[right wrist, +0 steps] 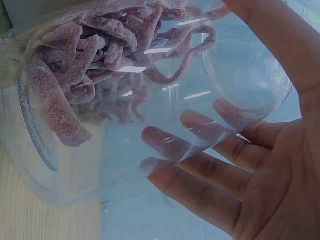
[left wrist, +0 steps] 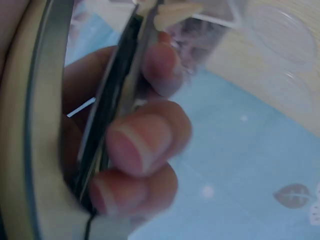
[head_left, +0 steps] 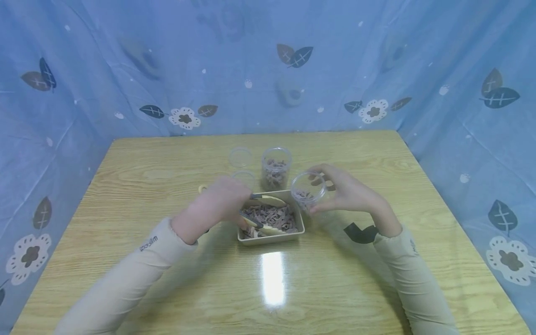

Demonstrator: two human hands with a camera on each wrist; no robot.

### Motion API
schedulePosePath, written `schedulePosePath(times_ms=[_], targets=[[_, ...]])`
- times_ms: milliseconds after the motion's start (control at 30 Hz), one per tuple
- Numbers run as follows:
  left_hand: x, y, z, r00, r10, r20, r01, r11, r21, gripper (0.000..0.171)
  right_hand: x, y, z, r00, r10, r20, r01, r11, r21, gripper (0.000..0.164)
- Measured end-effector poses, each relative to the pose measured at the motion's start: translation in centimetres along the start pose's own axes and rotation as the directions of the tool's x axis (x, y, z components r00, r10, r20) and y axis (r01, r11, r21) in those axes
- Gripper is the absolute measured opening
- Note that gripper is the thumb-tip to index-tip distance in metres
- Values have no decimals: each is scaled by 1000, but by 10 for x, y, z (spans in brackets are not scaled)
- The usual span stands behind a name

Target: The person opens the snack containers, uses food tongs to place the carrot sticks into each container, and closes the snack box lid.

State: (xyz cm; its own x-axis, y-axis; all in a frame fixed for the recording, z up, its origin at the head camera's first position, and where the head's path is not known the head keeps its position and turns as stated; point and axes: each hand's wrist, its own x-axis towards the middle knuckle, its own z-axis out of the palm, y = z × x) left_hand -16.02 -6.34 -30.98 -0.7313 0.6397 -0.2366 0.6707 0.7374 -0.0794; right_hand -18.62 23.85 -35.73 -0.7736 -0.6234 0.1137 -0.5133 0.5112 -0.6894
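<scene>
My left hand [head_left: 219,197] grips tongs [head_left: 270,201] with grey arms and cream tips. Those tips reach into a cream rectangular tray [head_left: 271,241] holding a heap of purplish-brown, powder-dusted strips [head_left: 274,215]. In the left wrist view, curled fingers [left wrist: 145,137] wrap the tongs' arms. Just off the tray's right rim, my right hand [head_left: 351,190] holds a clear plastic jar [head_left: 307,188], thumb on one side and fingers on the other. The right wrist view shows similar strips [right wrist: 75,65] inside this lidless jar. Whether the tongs pinch any strips is hard to tell.
A second clear jar [head_left: 276,163], partly filled with strips and uncovered, stands behind the tray. Two clear round lids [head_left: 240,157] lie left of it. Blue patterned cloth [head_left: 251,70] hangs around the back and sides of the wooden table [head_left: 188,288].
</scene>
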Motion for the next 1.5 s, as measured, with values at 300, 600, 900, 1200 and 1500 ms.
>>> schedulePosePath(times_ms=[300, 600, 900, 1200, 1500], targets=[[2, 8, 5, 993, 79, -91, -71, 994, 81, 45, 1, 0, 1, 1000, -2, -1, 2, 1000, -6, 86], [0, -1, 15, 984, 129, -123, -124, 991, 46, 38, 1, 0, 1, 1000, -21, -5, 21, 999, -32, 85], [-4, -8, 23, 977, 144, -155, -141, 990, 31, 41, 2, -2, 1, 999, -51, 19, 53, 992, -112, 83], [-12, -18, 25, 981, 92, -169, -104, 993, -64, 42, 2, 3, 1, 999, -41, 18, 43, 991, -125, 85], [-28, -32, 28, 962, 67, -264, -91, 993, -80, 43, 1, 4, -1, 997, -78, -9, 74, 976, -203, 85]])
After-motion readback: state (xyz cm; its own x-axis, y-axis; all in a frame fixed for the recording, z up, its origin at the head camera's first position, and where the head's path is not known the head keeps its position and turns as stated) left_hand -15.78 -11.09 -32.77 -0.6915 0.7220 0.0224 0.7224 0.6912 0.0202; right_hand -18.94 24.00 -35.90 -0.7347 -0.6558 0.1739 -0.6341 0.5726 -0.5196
